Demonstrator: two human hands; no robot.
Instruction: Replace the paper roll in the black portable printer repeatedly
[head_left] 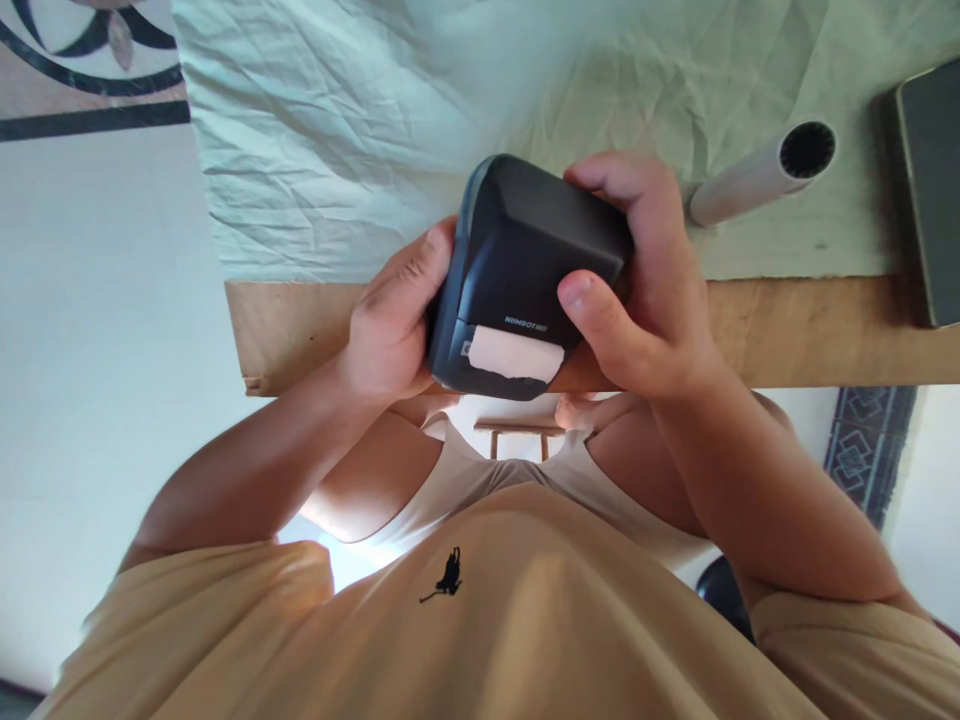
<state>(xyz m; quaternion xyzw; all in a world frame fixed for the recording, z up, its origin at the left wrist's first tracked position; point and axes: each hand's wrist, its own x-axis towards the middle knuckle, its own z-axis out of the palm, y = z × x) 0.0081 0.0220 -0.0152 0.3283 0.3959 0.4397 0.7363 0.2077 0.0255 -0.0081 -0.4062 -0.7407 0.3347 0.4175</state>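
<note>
Between my two hands is a black label printer [540, 240] marked NIIMBOT, held tilted above the table's front edge. A strip of white label paper [516, 355] pokes out of its slot, with a ragged lower edge. My left hand [397, 320] grips the printer's left side, thumb along the edge and the other fingers hidden behind it. On the right side, my right hand [652, 290] is wrapped round the body, its thumb on the front face and a finger over the upper right corner.
A pale green wrinkled cloth [337, 130] covers most of the wooden table [795, 325], whose front edge is bare. A white tube [757, 180] with a dark open end stands right of my hands. At the far right lies a dark flat object [934, 190], partly cut off.
</note>
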